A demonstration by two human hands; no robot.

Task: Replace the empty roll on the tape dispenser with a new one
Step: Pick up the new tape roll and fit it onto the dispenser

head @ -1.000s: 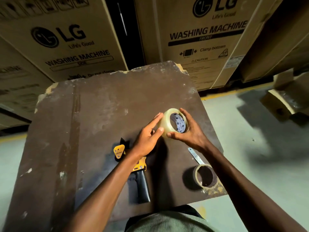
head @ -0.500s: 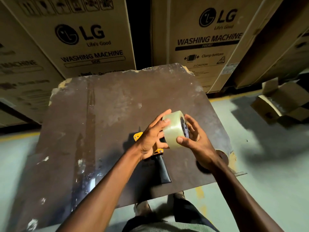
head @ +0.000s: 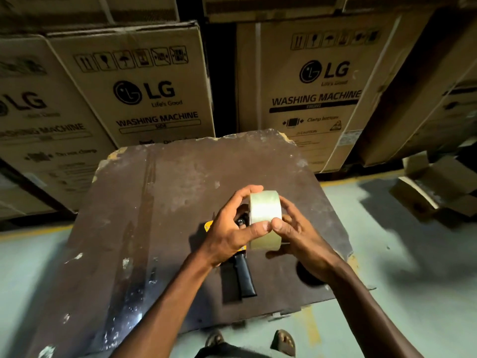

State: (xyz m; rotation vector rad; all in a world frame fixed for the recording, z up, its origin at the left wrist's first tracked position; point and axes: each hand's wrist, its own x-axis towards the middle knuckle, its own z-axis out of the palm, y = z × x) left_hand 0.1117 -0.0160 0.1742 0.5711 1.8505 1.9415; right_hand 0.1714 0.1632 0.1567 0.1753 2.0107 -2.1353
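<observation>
The tape dispenser (head: 244, 273) was mostly hidden: the left hand (head: 228, 232) covered its head, so only the black handle and a small yellow part at 9 o'clock of the hand showed. The new tape roll (head: 265, 218) showed only its outer band; its core faced away. The right hand (head: 300, 240) and its forearm hid the empty core at 4 o'clock, where only a dark shape was visible. The counter (head: 160, 202) was cut off at the bottom left edge. The small print on the cardboard boxes (head: 144, 94) was too blurred to read.
</observation>
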